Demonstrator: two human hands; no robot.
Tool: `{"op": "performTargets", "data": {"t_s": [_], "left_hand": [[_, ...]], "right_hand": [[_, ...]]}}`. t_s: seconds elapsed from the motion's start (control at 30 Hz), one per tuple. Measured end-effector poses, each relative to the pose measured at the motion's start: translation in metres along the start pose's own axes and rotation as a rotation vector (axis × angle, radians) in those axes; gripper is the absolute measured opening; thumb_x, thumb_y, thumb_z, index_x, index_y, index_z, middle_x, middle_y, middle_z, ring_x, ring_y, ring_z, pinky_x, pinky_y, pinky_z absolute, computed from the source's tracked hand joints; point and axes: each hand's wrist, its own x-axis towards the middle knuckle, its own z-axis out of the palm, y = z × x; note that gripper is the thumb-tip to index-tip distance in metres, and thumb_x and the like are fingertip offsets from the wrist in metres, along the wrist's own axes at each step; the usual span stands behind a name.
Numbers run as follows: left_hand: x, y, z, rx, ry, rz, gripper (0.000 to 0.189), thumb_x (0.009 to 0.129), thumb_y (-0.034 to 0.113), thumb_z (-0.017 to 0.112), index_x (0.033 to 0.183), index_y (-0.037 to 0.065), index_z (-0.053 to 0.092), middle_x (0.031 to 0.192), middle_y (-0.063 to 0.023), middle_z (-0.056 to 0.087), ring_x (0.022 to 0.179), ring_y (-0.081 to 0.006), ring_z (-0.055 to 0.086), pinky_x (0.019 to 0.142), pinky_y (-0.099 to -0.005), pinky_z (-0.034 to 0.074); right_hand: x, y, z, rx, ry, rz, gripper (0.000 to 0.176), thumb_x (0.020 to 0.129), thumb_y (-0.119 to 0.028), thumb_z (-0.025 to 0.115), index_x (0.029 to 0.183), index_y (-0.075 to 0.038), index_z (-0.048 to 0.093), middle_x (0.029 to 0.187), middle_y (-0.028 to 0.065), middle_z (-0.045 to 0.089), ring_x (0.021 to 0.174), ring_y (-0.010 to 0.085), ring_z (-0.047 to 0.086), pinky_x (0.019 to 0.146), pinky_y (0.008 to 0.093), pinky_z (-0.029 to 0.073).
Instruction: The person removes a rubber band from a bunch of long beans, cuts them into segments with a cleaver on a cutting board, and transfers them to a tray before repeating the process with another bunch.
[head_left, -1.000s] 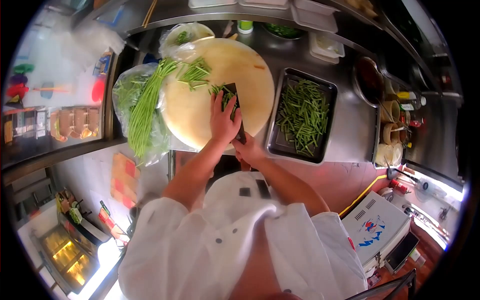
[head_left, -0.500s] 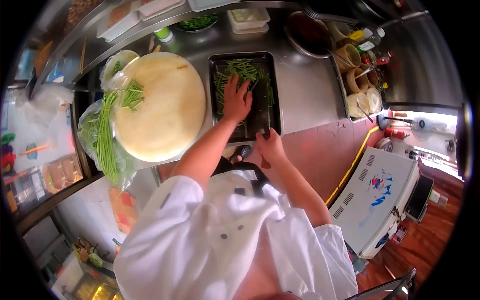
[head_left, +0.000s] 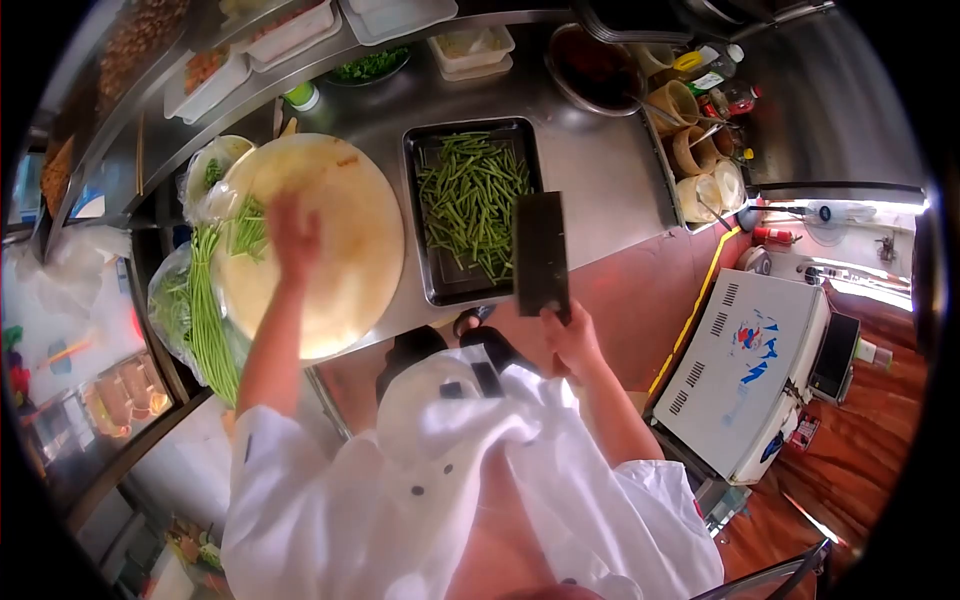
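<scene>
My left hand is over the round cutting board, blurred by motion, with its fingers apart and nothing seen in it. Beside it on the board's left part is a small pile of cut green stalks. Long uncut stalks hang over the board's left edge. My right hand is closed round the handle of a dark, broad cleaver, whose blade points away from me beside the tray's right edge. Cut green pieces lie spread in the black tray.
Behind the tray are white containers, a plate of chopped greens and a metal bowl of dark sauce. Seasoning pots and bottles stand at the right. A white appliance stands on the floor at right.
My left hand has moved from the tray leftward to the board. My right hand has drawn the cleaver out of the tray to the right. The pieces in the tray are now uncovered.
</scene>
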Motion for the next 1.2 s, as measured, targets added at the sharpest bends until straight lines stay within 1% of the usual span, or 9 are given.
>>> {"op": "performTargets", "data": {"t_s": [0.17, 0.3, 0.37, 0.5, 0.57, 0.77, 0.8, 1.03, 1.2], "left_hand": [[-0.024, -0.113, -0.041, 0.118, -0.01, -0.081, 0.073, 0.093, 0.044, 0.071, 0.15, 0.004, 0.05, 0.154, -0.0245, 0.048, 0.144, -0.0485, 0.041, 0.119, -0.0593, 0.034], [-0.013, -0.141, -0.031, 0.066, -0.025, -0.073, 0.079, 0.092, 0.054, 0.069, 0.149, 0.003, 0.05, 0.153, -0.0285, 0.047, 0.143, -0.0492, 0.041, 0.119, -0.0594, 0.033], [-0.005, -0.14, -0.026, 0.033, -0.038, -0.018, 0.079, 0.093, 0.056, 0.068, 0.146, 0.0, 0.051, 0.151, -0.0297, 0.047, 0.141, -0.0488, 0.043, 0.118, -0.0588, 0.034], [0.021, -0.115, -0.042, -0.043, -0.141, 0.047, 0.067, 0.091, 0.042, 0.073, 0.14, 0.0, 0.056, 0.149, -0.026, 0.051, 0.14, -0.046, 0.045, 0.119, -0.0539, 0.037], [0.018, -0.106, -0.045, -0.094, -0.152, 0.095, 0.063, 0.087, 0.04, 0.076, 0.138, 0.006, 0.06, 0.149, -0.0209, 0.052, 0.141, -0.0433, 0.046, 0.118, -0.0531, 0.039], [-0.005, -0.089, -0.073, -0.239, -0.347, 0.209, 0.074, 0.083, 0.051, 0.077, 0.143, 0.011, 0.06, 0.153, -0.0186, 0.048, 0.149, -0.0414, 0.036, 0.124, -0.0565, 0.029], [-0.007, -0.09, -0.074, -0.179, -0.354, 0.212, 0.083, 0.081, 0.056, 0.078, 0.149, 0.014, 0.055, 0.157, -0.0174, 0.044, 0.152, -0.0405, 0.032, 0.125, -0.057, 0.025], [0.003, -0.093, -0.068, -0.123, -0.294, 0.025, 0.095, 0.081, 0.059, 0.079, 0.156, 0.013, 0.044, 0.16, -0.0194, 0.038, 0.152, -0.0427, 0.03, 0.124, -0.0587, 0.024], [-0.002, -0.082, -0.06, -0.122, -0.177, -0.041, 0.08, 0.088, 0.051, 0.075, 0.15, 0.008, 0.052, 0.157, -0.0235, 0.043, 0.148, -0.0449, 0.036, 0.121, -0.0559, 0.032]], "right_hand": [[-0.004, -0.026, 0.068, 0.036, -0.315, 0.112, 0.024, 0.099, -0.019, 0.069, 0.114, -0.003, 0.062, 0.075, 0.0029, 0.062, 0.059, 0.0102, 0.055, 0.052, 0.0286, 0.046], [-0.002, -0.065, 0.128, -0.108, -0.438, 0.195, 0.027, 0.099, -0.021, 0.07, 0.116, -0.003, 0.06, 0.074, 0.0027, 0.061, 0.058, 0.0103, 0.054, 0.051, 0.028, 0.045], [0.014, -0.047, 0.159, 0.034, -0.443, 0.084, 0.03, 0.098, -0.024, 0.072, 0.116, -0.003, 0.06, 0.071, 0.0027, 0.06, 0.056, 0.0106, 0.054, 0.05, 0.0286, 0.045], [0.041, -0.042, 0.195, 0.014, -0.418, 0.082, 0.031, 0.097, -0.021, 0.073, 0.116, -0.002, 0.058, 0.065, 0.0024, 0.058, 0.052, 0.0119, 0.053, 0.049, 0.0297, 0.045], [0.048, -0.057, 0.203, -0.033, -0.447, 0.036, 0.03, 0.097, -0.021, 0.073, 0.114, -0.001, 0.058, 0.064, 0.0028, 0.058, 0.051, 0.0122, 0.054, 0.048, 0.0302, 0.045], [0.08, -0.077, 0.225, -0.155, -0.457, 0.013, 0.024, 0.099, -0.025, 0.07, 0.103, -0.004, 0.057, 0.06, 0.0034, 0.055, 0.048, 0.0133, 0.051, 0.046, 0.0308, 0.042], [0.089, -0.076, 0.228, -0.169, -0.448, -0.019, 0.023, 0.099, -0.024, 0.07, 0.103, -0.004, 0.057, 0.059, 0.0031, 0.055, 0.048, 0.0131, 0.05, 0.046, 0.0307, 0.042], [0.114, -0.101, 0.271, -0.155, -0.542, -0.066, 0.023, 0.099, -0.022, 0.071, 0.108, -0.005, 0.056, 0.063, 0.0006, 0.053, 0.049, 0.0102, 0.048, 0.047, 0.0293, 0.042], [0.103, -0.107, 0.326, -0.063, -0.692, -0.06, 0.028, 0.099, -0.023, 0.07, 0.114, -0.004, 0.057, 0.069, 0.0021, 0.057, 0.051, 0.0124, 0.053, 0.047, 0.031, 0.046]]}}
